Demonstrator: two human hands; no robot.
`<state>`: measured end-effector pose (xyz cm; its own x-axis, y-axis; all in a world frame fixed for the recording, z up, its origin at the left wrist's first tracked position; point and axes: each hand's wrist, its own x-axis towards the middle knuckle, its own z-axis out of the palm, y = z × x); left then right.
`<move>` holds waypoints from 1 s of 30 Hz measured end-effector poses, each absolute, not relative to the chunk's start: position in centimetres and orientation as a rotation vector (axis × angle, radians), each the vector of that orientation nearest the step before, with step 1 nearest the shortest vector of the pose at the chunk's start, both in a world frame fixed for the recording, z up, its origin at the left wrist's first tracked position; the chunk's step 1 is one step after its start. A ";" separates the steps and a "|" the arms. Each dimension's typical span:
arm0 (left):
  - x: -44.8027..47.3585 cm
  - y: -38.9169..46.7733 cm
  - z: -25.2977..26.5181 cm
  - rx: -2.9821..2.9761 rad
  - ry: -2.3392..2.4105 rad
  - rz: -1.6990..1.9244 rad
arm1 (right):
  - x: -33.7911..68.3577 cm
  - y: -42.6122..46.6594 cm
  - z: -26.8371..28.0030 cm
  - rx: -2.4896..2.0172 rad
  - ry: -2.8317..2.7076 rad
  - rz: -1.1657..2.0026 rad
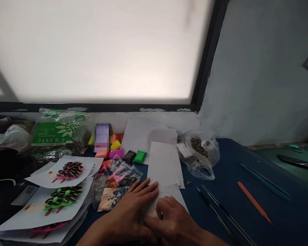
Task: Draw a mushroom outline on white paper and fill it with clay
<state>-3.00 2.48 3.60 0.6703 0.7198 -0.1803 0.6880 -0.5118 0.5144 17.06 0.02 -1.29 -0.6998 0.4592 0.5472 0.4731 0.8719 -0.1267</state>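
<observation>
My left hand lies flat with its fingers stretched out, at the left edge of a white sheet of paper. Beside it, my right hand is curled, thumb and fingers closed over a small patch of pale peach clay on that sheet. A thin drawn curve shows on the paper above my right hand. Most of the clay is hidden by my fingers. Just left of my left hand lies a clear packet of peach clay.
Finished seed-and-clay hedgehog pictures are stacked at left. Coloured clay packs, blank paper and a bag of seeds stand behind. Tweezers, blue tweezers and an orange tool lie at right.
</observation>
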 end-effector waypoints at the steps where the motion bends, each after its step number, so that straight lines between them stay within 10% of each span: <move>1: -3.0 2.5 3.6 2.326 1.089 0.076 | 17.0 0.0 -1.3 -0.664 -2.448 -0.033; 30: -3.2 2.7 3.1 2.329 1.055 0.115 | 17.7 0.2 -0.9 -0.841 -2.536 0.163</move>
